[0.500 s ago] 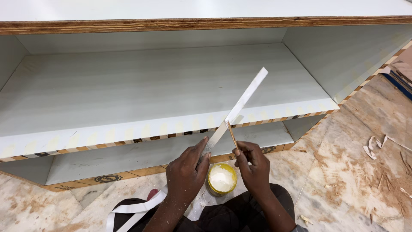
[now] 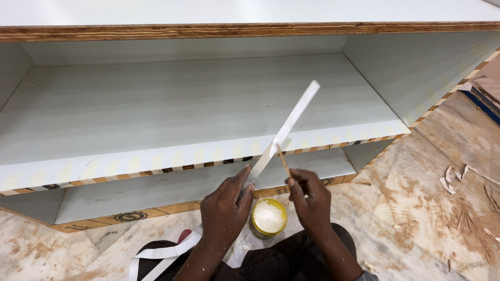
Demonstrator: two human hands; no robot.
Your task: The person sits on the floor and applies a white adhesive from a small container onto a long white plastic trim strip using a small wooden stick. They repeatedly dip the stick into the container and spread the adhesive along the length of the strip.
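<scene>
While our left hand (image 2: 225, 208) pinches the white edge strip (image 2: 289, 122) just above the yellow glue pot (image 2: 269, 217), fingers clamped on it, the strip's long axis runs up and rightward over the cabinet shelf (image 2: 156, 114). Our right hand (image 2: 311, 198), beside the pot, grips a thin stick (image 2: 283, 161) whose tip touches the strip.

Looks like a carpentry workshop to me: I see an unfinished plywood cabinet (image 2: 208, 104) with raw edges, and wood shavings (image 2: 458, 177) littering the stone floor (image 2: 416, 218).
</scene>
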